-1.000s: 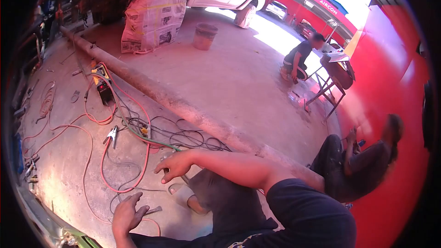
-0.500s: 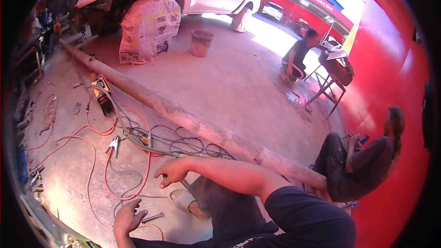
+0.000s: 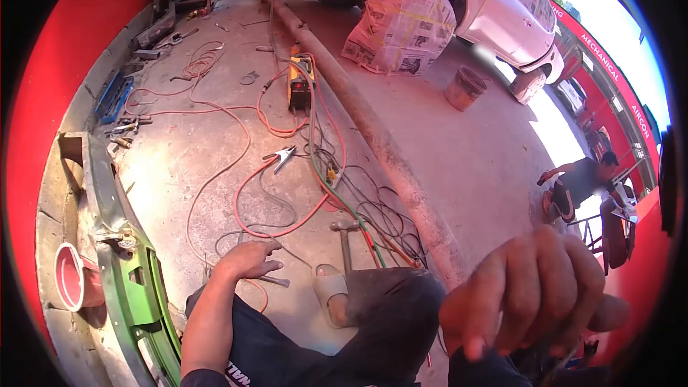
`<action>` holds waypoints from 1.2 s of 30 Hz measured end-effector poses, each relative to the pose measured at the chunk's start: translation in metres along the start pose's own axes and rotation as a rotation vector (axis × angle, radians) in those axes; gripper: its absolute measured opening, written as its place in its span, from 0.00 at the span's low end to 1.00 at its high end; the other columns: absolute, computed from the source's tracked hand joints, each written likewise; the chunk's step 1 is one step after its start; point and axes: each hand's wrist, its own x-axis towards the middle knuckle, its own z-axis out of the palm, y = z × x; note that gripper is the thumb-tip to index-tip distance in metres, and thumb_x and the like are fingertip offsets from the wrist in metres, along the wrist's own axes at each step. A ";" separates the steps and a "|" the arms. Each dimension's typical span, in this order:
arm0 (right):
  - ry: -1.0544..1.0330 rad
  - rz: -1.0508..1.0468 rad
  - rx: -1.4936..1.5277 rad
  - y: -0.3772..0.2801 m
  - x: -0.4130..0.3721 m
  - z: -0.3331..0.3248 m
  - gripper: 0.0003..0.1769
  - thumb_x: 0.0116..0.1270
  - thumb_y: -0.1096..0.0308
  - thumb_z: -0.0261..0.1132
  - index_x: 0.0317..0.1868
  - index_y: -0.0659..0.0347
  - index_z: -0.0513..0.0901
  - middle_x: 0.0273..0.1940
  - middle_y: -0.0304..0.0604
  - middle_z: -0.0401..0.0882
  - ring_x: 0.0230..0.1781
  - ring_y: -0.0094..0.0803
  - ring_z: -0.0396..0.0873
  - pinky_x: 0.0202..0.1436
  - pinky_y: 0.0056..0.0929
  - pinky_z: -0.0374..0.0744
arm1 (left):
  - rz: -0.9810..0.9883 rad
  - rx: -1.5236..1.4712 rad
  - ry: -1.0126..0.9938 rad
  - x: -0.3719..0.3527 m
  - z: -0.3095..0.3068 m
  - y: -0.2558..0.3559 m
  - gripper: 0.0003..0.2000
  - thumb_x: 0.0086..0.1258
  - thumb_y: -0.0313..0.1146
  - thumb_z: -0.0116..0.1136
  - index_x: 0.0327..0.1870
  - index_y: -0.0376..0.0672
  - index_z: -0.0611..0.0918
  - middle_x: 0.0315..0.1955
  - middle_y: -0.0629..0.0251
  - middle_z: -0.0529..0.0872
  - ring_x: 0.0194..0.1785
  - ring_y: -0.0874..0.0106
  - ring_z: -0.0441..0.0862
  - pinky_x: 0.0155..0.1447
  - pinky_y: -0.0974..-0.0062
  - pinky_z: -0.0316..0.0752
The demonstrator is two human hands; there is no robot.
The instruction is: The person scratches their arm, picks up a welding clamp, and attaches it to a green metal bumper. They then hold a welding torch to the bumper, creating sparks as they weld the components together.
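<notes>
A: Head view. What do we record for the left hand (image 3: pixel 251 259)?

B: We see its fingers stretched out, the thumb apart from them, nothing in the grasp.

A: The hammer (image 3: pixel 346 247)?

B: On the floor, just right of those fingertips, head pointing away from us. We also log a flat-ended metal tool (image 3: pixel 274 282) just below the thumb, partly hidden by the hand.

A: And the right hand (image 3: pixel 534 290)?

B: Close to the lens, well right of the left fingers. Its fingers are bent, tips down; whether they close on anything, we cannot tell.

A: Farther out?

B: Beyond the left fingers we note a loop of red cable (image 3: pixel 238 208), a metal clamp (image 3: pixel 284 158), then a yellow-and-black machine (image 3: pixel 300 89). A long pipe (image 3: pixel 376 132) slants from the far floor down toward the right fingers.

A: Left of the left fingers?

B: A green metal part (image 3: pixel 142 294), with a red pail (image 3: pixel 77 277) beside it.

A: Beyond the right fingers we have a crouching person (image 3: pixel 579 180).
</notes>
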 end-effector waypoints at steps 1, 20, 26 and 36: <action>-0.013 -0.068 0.027 -0.007 0.006 0.014 0.25 0.76 0.49 0.57 0.26 0.58 0.79 0.18 0.38 0.70 0.19 0.32 0.75 0.48 0.64 0.81 | 0.012 0.014 -0.004 0.003 -0.002 0.002 0.33 0.71 0.53 0.64 0.70 0.40 0.77 0.56 0.47 0.88 0.60 0.50 0.85 0.65 0.58 0.78; -0.029 -0.219 0.246 0.023 0.028 0.014 0.24 0.79 0.64 0.57 0.20 0.56 0.76 0.14 0.34 0.66 0.11 0.25 0.64 0.27 0.40 0.85 | 0.049 -0.005 -0.004 0.010 -0.009 0.004 0.32 0.72 0.52 0.63 0.71 0.42 0.77 0.60 0.48 0.86 0.61 0.53 0.85 0.66 0.59 0.78; 0.112 -0.322 0.112 0.026 0.027 0.022 0.24 0.81 0.63 0.57 0.20 0.57 0.77 0.14 0.33 0.65 0.11 0.24 0.64 0.30 0.44 0.88 | 0.078 -0.011 -0.005 0.010 -0.009 0.008 0.31 0.72 0.53 0.64 0.70 0.42 0.78 0.59 0.48 0.86 0.60 0.52 0.86 0.65 0.59 0.78; 0.158 -0.301 0.051 0.006 0.017 0.031 0.24 0.82 0.65 0.57 0.21 0.57 0.79 0.14 0.35 0.67 0.12 0.26 0.67 0.36 0.43 0.89 | 0.008 0.022 0.006 0.003 -0.005 0.008 0.31 0.71 0.53 0.64 0.70 0.44 0.79 0.54 0.49 0.89 0.59 0.52 0.85 0.64 0.58 0.78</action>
